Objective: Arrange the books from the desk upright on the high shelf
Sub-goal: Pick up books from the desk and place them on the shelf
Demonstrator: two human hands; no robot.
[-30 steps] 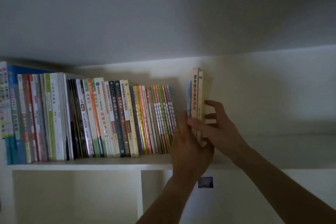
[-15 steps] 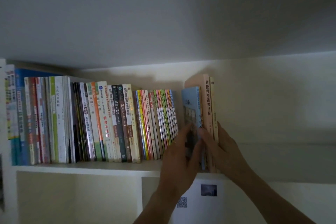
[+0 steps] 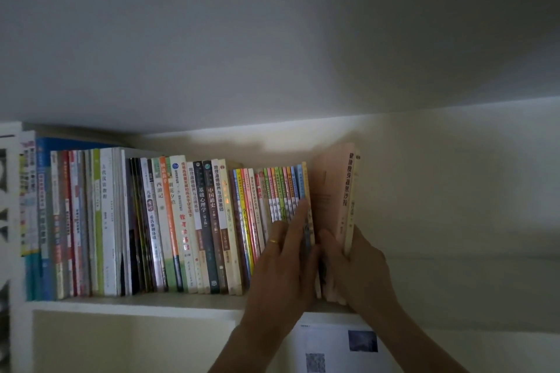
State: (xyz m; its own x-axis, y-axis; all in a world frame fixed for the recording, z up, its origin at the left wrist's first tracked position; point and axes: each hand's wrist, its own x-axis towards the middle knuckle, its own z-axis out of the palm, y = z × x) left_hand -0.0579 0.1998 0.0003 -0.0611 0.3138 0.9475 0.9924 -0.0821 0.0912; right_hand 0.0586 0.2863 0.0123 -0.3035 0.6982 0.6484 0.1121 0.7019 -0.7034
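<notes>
While a long row of paperbacks point(image 3: 181, 221), too many and too dim to count exactly, stands upright on the white high shelf point(image 3: 136, 301), two bare hands work at its right end. Left hand point(image 3: 283, 260), a gold ring point(image 3: 273, 241) on one finger, lies flat with straight fingers pressed against the thin glossy spines. Right hand point(image 3: 360, 269) grips two taller books from below: a matte pink book point(image 3: 335, 191) and a cream book point(image 3: 353, 206) touching it, both nearly upright. One printed sheet point(image 3: 339, 348) with a QR code hangs below.
</notes>
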